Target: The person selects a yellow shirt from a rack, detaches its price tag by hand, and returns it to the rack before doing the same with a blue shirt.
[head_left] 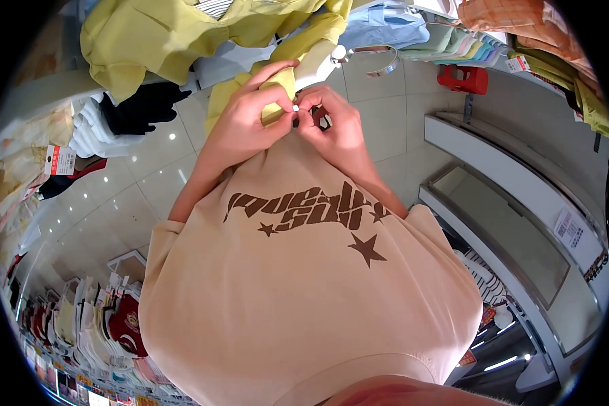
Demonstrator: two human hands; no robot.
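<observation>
Both hands meet near the top middle, in front of the beige printed shirt (304, 284) the person wears. My left hand (254, 111) has yellow cloth (277, 84) between its fingers, with thumb and finger pinched at a tiny white piece (295, 108). Close against it, my right hand (331, 118) is also closed in a pinch at the white piece. What the white piece is, I cannot make out. More yellow garment (183, 40) lies above and to the left.
A metal ring (384, 62) on a white knob is just right of the hands. Hanging clothes (91, 318) fill the lower left. Red object (462, 80) and white shelves (507, 176) stand right. Price tag (59, 160) hangs left.
</observation>
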